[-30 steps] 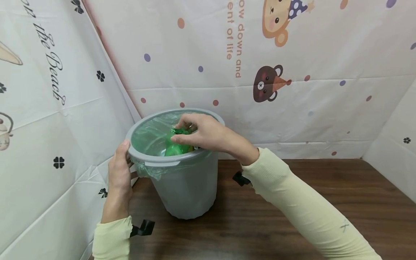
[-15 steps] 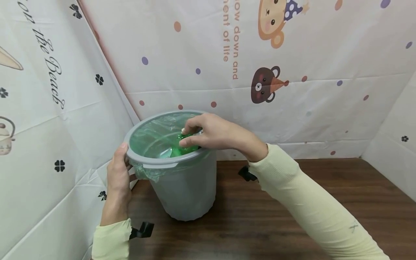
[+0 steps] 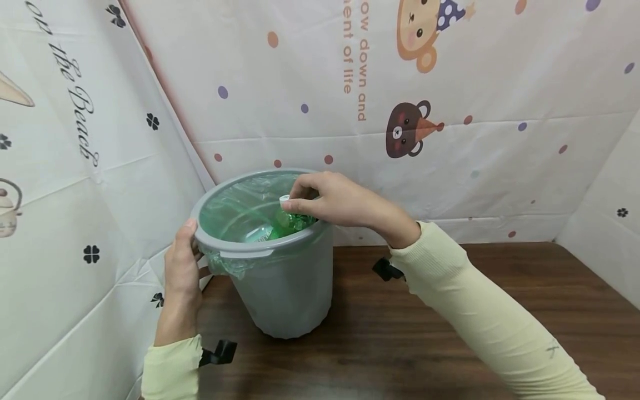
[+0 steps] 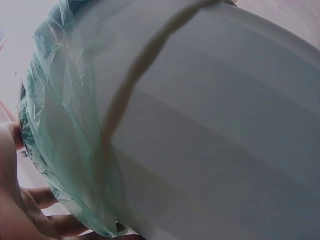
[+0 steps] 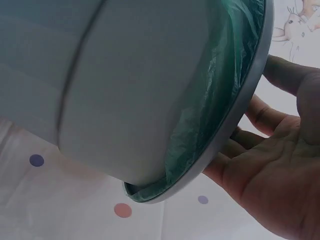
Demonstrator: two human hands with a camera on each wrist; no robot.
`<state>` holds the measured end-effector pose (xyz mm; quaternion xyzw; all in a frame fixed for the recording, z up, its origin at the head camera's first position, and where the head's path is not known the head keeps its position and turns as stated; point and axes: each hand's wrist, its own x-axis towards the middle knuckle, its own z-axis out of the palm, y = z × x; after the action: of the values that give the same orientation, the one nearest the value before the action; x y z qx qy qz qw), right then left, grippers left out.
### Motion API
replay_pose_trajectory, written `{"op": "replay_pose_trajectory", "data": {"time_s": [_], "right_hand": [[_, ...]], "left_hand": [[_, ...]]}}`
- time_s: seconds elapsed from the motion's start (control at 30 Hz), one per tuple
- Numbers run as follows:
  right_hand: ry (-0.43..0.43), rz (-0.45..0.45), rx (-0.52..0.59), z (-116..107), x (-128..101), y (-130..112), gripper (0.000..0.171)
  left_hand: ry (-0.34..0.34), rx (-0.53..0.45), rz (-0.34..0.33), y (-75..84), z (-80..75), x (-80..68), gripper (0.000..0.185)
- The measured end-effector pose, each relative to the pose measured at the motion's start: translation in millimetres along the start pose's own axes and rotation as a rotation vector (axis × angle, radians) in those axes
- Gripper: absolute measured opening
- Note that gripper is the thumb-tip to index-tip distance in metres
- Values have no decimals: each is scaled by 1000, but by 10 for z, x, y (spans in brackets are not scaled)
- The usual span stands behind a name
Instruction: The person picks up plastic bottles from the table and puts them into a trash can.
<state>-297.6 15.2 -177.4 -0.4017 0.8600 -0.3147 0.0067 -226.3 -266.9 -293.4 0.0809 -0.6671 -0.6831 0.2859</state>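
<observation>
A grey trash bin [image 3: 290, 289] stands on the table, lined with a thin green plastic bag [image 3: 240, 200] folded over its rim. My left hand [image 3: 182, 266] grips the rim at the left, thumb on top and fingers beneath; the left wrist view shows its fingers [image 4: 65, 224] beside the bag. Over the bin's right side, my right hand [image 3: 332, 199] pinches a shiny green plastic bottle [image 3: 290, 222] near its white cap [image 3: 284, 199]. The bottle's lower part is inside the bin. In the right wrist view the bin's rim [image 5: 250, 95] hides the right fingertips and the bottle.
The dark wooden table [image 3: 450, 311] extends to the right and front. A white printed cloth [image 3: 500, 166] rises behind the bin, and another printed cloth [image 3: 120, 211] stands close on its left, beside the left hand.
My right hand has moved slightly right, and the white cap now shows at its fingertips above the green bottle. The left hand has kept its hold on the rim.
</observation>
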Motion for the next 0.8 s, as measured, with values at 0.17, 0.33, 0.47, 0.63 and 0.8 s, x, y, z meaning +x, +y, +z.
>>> {"op": "replay_pose_trajectory", "data": {"time_s": [0.17,0.33,0.47,0.63,0.8], "right_hand": [[42,-3,34,23,-18,36,26],[123,-25,87,21,-64,93,23],[210,-37,134,-4,-131,159,23],[283,-21,208,-44,-240,226,28],[320,13,234,-74,-372,313,32]], "left_hand": [[-6,1,2,-6,17,9,52],[-1,-5,10,-10,27,13,50],[6,-9,8,-18,35,13,51],[21,11,-12,-4,10,14,59],[55,49,15,84,-53,-6,58]]}}
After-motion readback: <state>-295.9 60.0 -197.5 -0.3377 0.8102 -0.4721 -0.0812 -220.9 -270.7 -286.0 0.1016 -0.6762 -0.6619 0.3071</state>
